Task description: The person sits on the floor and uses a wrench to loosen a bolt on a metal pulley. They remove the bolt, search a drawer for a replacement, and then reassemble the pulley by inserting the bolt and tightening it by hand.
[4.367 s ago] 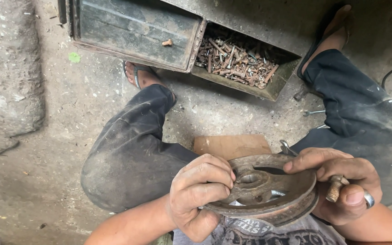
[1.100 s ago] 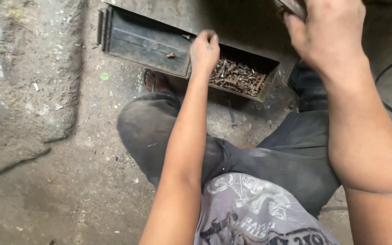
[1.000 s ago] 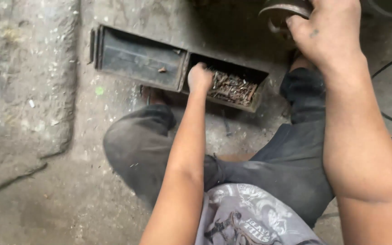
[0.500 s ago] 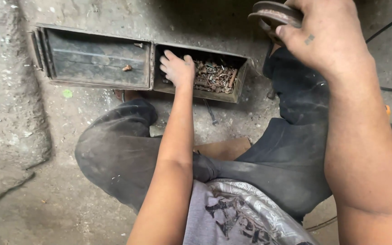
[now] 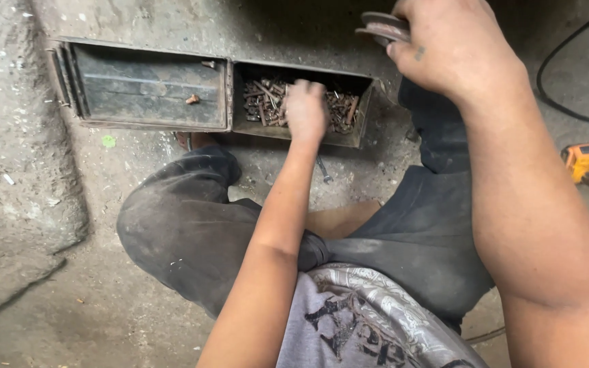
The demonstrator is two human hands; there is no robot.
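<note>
Rusty bolts (image 5: 267,102) in metal box (image 5: 148,92) on dusty concrete floor (image 5: 28,204), left hand (image 5: 306,112) fingers among them, grip unclear

Two hands (image 5: 306,109), one metal box (image 5: 148,92) (two compartments)

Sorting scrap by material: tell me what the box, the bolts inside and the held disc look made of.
Box: likely painted steel, dark, grimy, straight folded edges. Bolts: probably steel, brown with rust. Disc in the right hand: apparently metal, dull grey, thin edge; only partly in view.
</note>
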